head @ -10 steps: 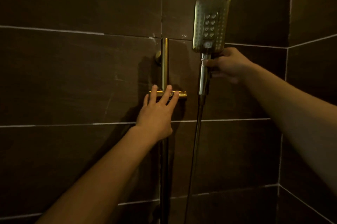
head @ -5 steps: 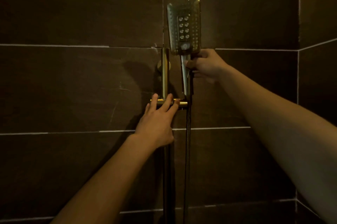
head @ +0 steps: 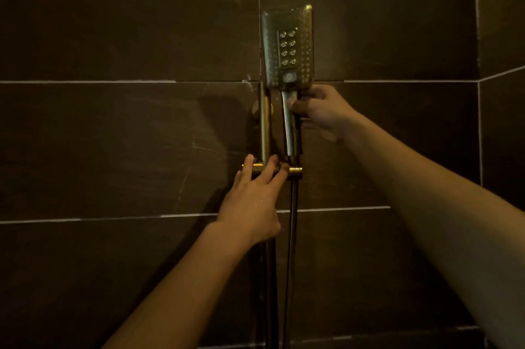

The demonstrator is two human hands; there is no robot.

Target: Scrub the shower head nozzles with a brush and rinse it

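Shower head [head: 287,50], at 12 o'clock above the gold holder [head: 295,170], looks hard, shiny and maybe slippery, so its thin handle [head: 291,127] is best to hold, where the right hand [head: 321,112] wraps it while the left hand [head: 252,203] rests spread fingers on the holder.

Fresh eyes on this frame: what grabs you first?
The gold rectangular shower head stands upright at centre, nozzle face toward the camera, against the dark tiled wall. The right hand grips its handle just under the head; the left hand lays straight fingers on the brass bracket on the rail, where the handle's lower end sits. The hose hangs straight down from there.
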